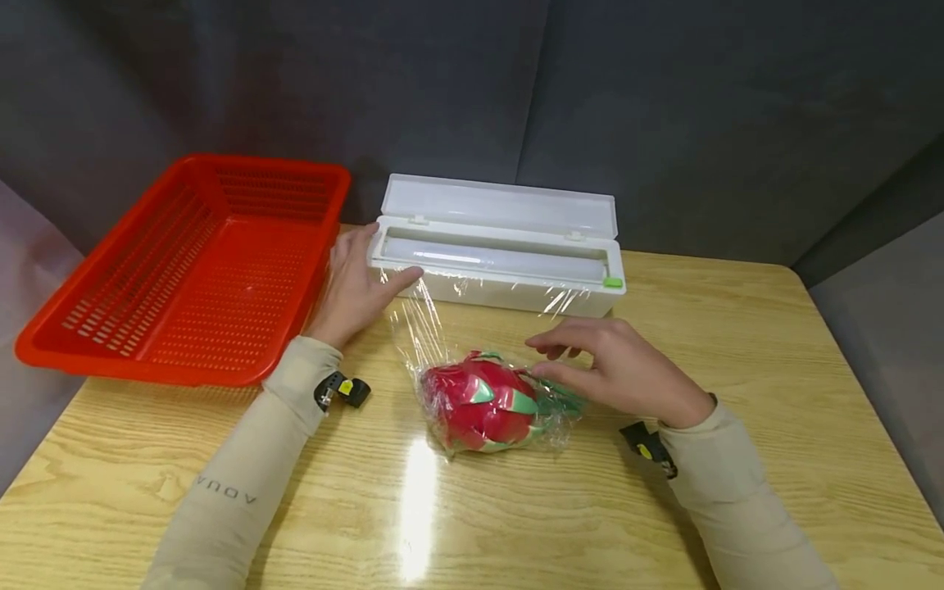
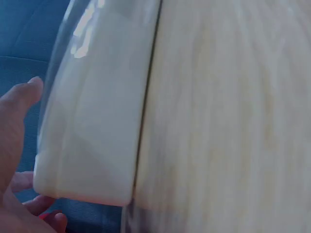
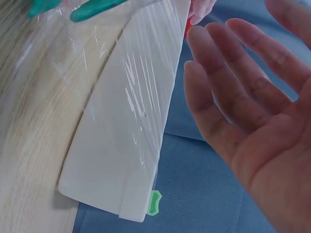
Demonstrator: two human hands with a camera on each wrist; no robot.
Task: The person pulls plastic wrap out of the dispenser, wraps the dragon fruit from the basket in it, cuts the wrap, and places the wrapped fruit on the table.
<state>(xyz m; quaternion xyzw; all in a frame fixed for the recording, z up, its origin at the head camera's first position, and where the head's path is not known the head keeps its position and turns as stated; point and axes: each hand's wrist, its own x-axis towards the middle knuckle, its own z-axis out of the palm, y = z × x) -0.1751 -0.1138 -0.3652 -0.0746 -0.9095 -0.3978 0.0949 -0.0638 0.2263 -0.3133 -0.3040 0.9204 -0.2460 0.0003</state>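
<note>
A dragon fruit (image 1: 483, 406) lies on the table, wrapped in clear cling film (image 1: 420, 328). From the fruit the film stretches back to a white cling film dispenser (image 1: 509, 291), whose lid is raised and whose roll shows inside. My left hand (image 1: 354, 287) is at the dispenser's left end, thumb reaching over the front edge and fingers along the end. My right hand (image 1: 605, 360) hovers beside the fruit's green end, fingers relaxed. In the right wrist view its palm (image 3: 277, 150) holds nothing, and film slants across the dispenser's front (image 3: 116, 131).
A red plastic basket (image 1: 295, 373) stands to the left, close beside my left hand. The green slide cutter (image 1: 613, 283) is at the dispenser's right end. A dark fabric wall (image 1: 701, 123) rises behind the wooden table (image 1: 737, 344).
</note>
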